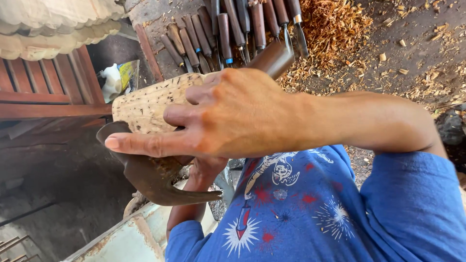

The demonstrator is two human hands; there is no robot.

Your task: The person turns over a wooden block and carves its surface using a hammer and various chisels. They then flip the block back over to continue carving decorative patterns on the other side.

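My right hand (238,116) wraps its fingers (145,144) around the pale wooden mallet (145,104); it looks hard and heavy; my left hand (206,170) grips the dark curved wood piece (155,177) underneath.

The pale, pitted wooden mallet head (145,104) looks rough and matt; its dark brown handle (272,58) is smooth and polished. The dark curved wooden carving (155,177) seems matt, the wooden-handled metal chisels (228,29) glossy.
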